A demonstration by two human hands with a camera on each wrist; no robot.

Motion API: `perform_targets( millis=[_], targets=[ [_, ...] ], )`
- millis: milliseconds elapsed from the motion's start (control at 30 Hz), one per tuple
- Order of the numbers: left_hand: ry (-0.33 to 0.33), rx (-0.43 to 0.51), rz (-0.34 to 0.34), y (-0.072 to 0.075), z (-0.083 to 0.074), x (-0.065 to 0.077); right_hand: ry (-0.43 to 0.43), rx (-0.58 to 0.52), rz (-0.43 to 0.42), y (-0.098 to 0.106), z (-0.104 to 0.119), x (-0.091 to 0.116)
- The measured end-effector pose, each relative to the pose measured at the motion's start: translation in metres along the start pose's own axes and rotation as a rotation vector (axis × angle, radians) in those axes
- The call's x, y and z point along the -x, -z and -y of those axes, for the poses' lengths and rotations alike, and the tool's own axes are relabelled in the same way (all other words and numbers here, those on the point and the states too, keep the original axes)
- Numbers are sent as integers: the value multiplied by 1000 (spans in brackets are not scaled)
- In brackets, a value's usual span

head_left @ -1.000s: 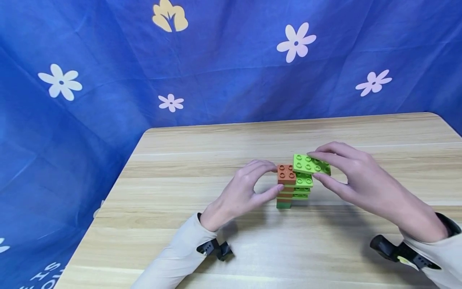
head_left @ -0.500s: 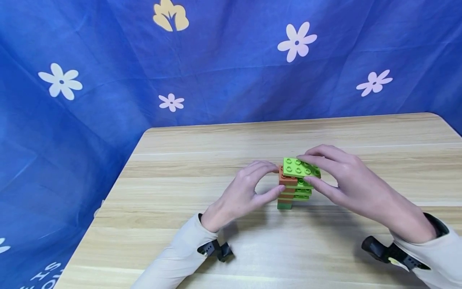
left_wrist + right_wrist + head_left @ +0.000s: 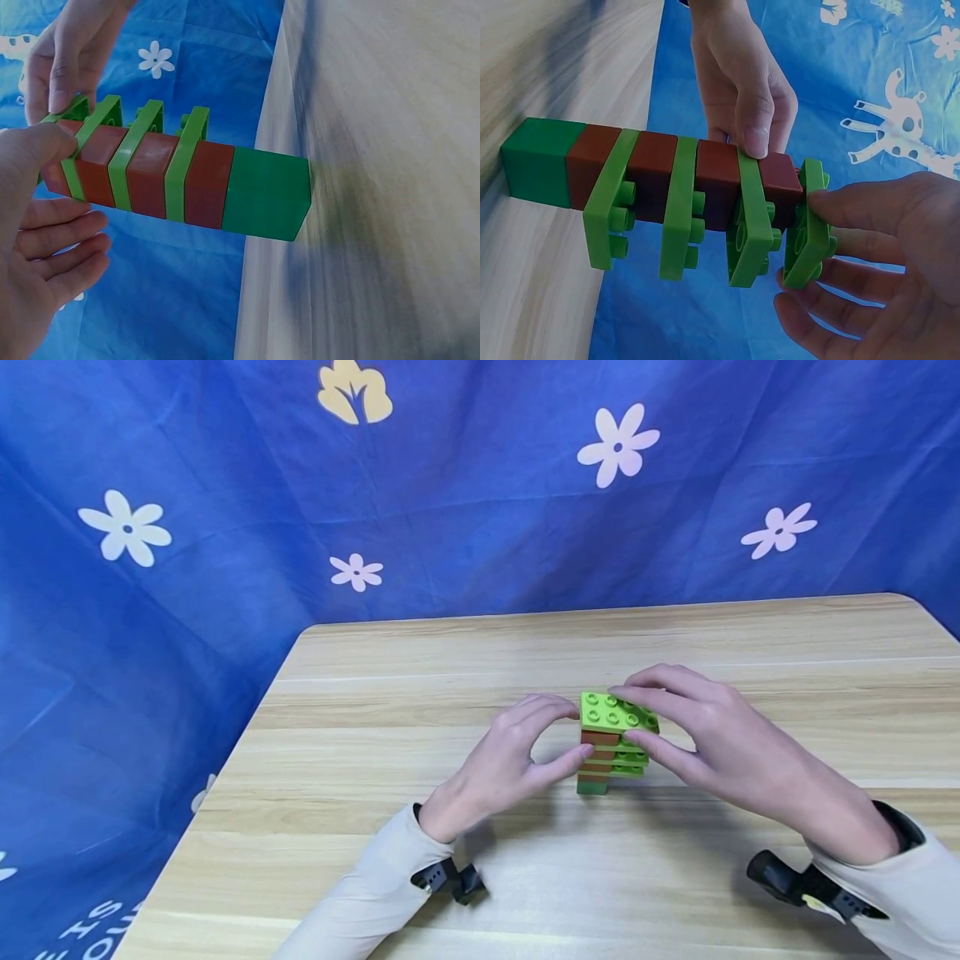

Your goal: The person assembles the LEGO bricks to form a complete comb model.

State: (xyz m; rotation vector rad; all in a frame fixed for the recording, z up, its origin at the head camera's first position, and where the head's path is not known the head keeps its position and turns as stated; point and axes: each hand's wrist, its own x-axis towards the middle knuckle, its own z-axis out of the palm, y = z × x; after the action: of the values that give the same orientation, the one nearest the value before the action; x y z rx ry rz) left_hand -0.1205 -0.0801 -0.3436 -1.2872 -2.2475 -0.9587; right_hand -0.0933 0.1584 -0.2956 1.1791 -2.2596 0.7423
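Note:
A toy-brick tower stands upright on the table, with a dark green brick (image 3: pixel 266 191) at its foot. Above that, reddish-brown bricks (image 3: pixel 717 174) alternate with lime green plates (image 3: pixel 679 217) that jut out to one side. My left hand (image 3: pixel 504 747) pinches the tower near its top, the thumb against its side. With thumb and fingers, my right hand (image 3: pixel 708 731) grips the uppermost lime plate (image 3: pixel 603 713), which lies over the top brown brick. The right wrist view shows a narrow gap between that plate and the brick, so whether it is fully seated I cannot tell.
The tower and both hands are over a light wooden table (image 3: pixel 390 693). Behind the table's far edge hangs a blue cloth (image 3: pixel 465 485) with white flowers. Each wrist wears a black camera mount, such as the left one (image 3: pixel 450 878).
My right hand has carried the lime plate leftward and slightly down, from the tower's right side onto the top brown brick. The left hand has kept its place on the tower.

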Motion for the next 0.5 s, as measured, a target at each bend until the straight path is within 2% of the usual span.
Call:
perform_targets(
  millis=[267, 367, 500],
  targets=[
    [29, 15, 19, 4, 0, -2, 1, 17, 16, 2, -1, -1],
    [41, 32, 7, 7, -1, -3, -9, 22, 27, 3, -1, -2],
    [7, 52, -29, 11, -3, -6, -27, 34, 40, 4, -1, -2]
  ],
)
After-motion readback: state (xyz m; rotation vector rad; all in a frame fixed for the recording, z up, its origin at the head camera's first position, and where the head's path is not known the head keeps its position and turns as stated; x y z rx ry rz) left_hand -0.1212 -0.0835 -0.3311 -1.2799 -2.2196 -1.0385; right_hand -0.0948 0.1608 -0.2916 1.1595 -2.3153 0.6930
